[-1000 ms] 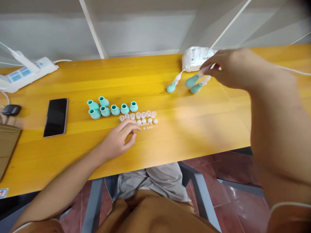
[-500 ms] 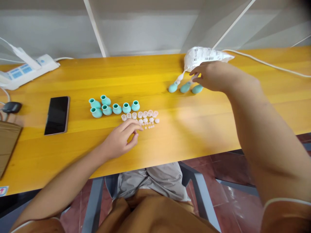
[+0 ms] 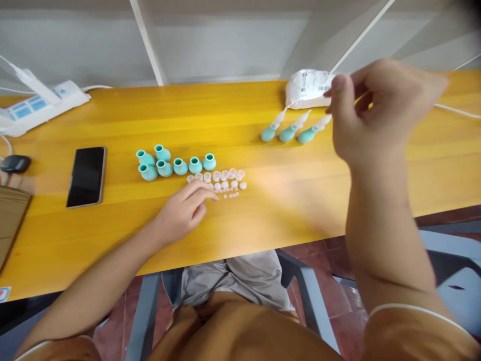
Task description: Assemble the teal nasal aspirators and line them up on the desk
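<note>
The right hand, its grip unclear, had risen, leaving three teal, pear-shaped, rubbery-looking bulbs with pointed whitish nozzles set in a row, while the left hand stayed loosely spread.

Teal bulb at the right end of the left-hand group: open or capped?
Open: the bulb shows a bare rim around a dark hollow.

Ten bulbs, seven cups, three nozzles

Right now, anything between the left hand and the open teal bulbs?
Partly: the left end of the row of cups lies between the left hand and the nearest bulbs. Toward the leftmost bulbs, nothing visible.
</note>
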`<move>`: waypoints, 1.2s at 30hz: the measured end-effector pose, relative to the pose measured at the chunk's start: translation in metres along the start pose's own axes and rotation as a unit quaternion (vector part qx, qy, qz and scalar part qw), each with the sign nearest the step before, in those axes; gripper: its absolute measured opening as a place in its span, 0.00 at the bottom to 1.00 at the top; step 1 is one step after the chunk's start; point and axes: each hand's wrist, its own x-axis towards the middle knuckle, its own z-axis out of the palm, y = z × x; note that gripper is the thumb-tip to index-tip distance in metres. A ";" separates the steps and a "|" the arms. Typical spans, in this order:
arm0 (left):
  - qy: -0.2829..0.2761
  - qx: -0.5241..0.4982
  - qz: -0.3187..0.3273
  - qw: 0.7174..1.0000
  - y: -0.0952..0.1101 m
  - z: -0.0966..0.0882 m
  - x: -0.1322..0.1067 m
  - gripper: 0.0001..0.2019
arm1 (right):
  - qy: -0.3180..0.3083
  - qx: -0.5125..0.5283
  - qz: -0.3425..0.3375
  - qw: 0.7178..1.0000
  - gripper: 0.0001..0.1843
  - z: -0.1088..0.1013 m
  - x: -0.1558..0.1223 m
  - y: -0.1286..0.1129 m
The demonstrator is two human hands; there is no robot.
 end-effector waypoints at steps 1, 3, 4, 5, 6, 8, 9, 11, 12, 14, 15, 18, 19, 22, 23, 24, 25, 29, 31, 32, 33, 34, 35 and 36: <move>0.019 0.011 0.006 1.000 0.000 -0.001 0.000 0.19 | 0.054 0.021 -0.015 0.998 0.29 0.004 -0.009 -0.010; 0.061 0.023 0.013 0.998 0.000 -0.003 0.000 0.20 | 0.063 0.070 -0.034 0.995 0.31 0.018 -0.026 -0.027; 0.084 0.024 0.010 0.996 0.000 -0.005 0.001 0.20 | 0.049 0.097 -0.045 0.993 0.32 0.027 -0.034 -0.032; 0.108 0.024 0.005 0.994 0.000 -0.006 0.001 0.20 | 0.021 0.130 -0.051 0.990 0.32 0.037 -0.041 -0.036; 0.132 0.026 -0.001 0.991 -0.001 -0.007 0.002 0.20 | -0.020 0.161 -0.050 0.986 0.32 0.048 -0.047 -0.037; 0.171 0.033 -0.019 0.985 -0.003 -0.009 0.004 0.20 | -0.091 0.213 -0.040 0.972 0.31 0.069 -0.058 -0.034; 0.183 0.036 -0.029 0.982 -0.005 -0.010 0.005 0.19 | -0.114 0.236 -0.038 0.964 0.30 0.077 -0.063 -0.031; 0.185 0.037 -0.040 0.981 -0.009 -0.010 0.006 0.18 | -0.148 0.258 -0.032 0.954 0.28 0.090 -0.070 -0.023; 0.179 0.036 -0.041 0.982 -0.011 -0.011 0.007 0.17 | -0.172 0.270 -0.023 0.947 0.26 0.094 -0.072 -0.019; 0.167 0.036 -0.034 0.985 -0.012 -0.010 0.006 0.17 | -0.230 0.296 -0.006 0.927 0.20 0.099 -0.075 -0.012; 0.163 0.037 -0.030 0.985 -0.011 -0.010 0.006 0.17 | -0.263 0.309 -0.001 0.914 0.16 0.100 -0.076 -0.009; 0.154 0.031 -0.029 0.987 -0.008 -0.010 0.005 0.18 | -0.350 0.330 -0.004 0.877 0.05 0.097 -0.077 -0.002; 0.150 0.023 -0.031 0.988 -0.006 -0.010 0.005 0.18 | -0.377 0.329 -0.006 0.866 0.06 0.095 -0.078 0.000; 0.138 0.004 -0.035 0.990 -0.004 -0.009 0.003 0.18 | -0.458 0.331 0.004 0.825 0.05 0.086 -0.078 0.004; 0.130 0.001 -0.033 0.991 -0.003 -0.009 0.002 0.18 | -0.483 0.340 0.013 0.807 0.04 0.083 -0.078 0.004; 0.117 0.003 -0.029 0.993 -0.002 -0.007 0.002 0.18 | -0.500 0.353 0.023 0.791 0.04 0.080 -0.078 0.003; 0.099 0.011 -0.024 0.995 -0.001 -0.005 0.001 0.17 | -0.510 0.366 0.033 0.778 0.06 0.077 -0.078 0.002; -0.031 0.092 0.015 0.995 0.006 0.011 0.000 0.12 | -0.506 0.383 0.033 0.772 0.13 0.073 -0.078 -0.005; -0.081 0.116 0.041 0.989 0.009 0.019 -0.001 0.15 | -0.510 0.380 0.029 0.771 0.13 0.073 -0.077 -0.007; -0.095 0.121 0.051 0.987 0.010 0.022 -0.002 0.16 | -0.513 0.380 0.030 0.769 0.13 0.074 -0.077 -0.008; -0.102 0.124 0.056 0.985 0.010 0.024 -0.002 0.18 | -0.513 0.380 0.032 0.769 0.14 0.074 -0.077 -0.008; -0.107 0.130 0.057 0.984 0.010 0.025 -0.003 0.19 | -0.513 0.379 0.032 0.770 0.13 0.075 -0.077 -0.008; -0.113 0.137 0.056 0.982 0.009 0.026 -0.004 0.21 | -0.511 0.377 0.030 0.772 0.13 0.075 -0.077 -0.008; -0.121 0.146 0.054 0.980 0.008 0.026 -0.005 0.22 | -0.510 0.376 0.027 0.773 0.12 0.076 -0.077 -0.008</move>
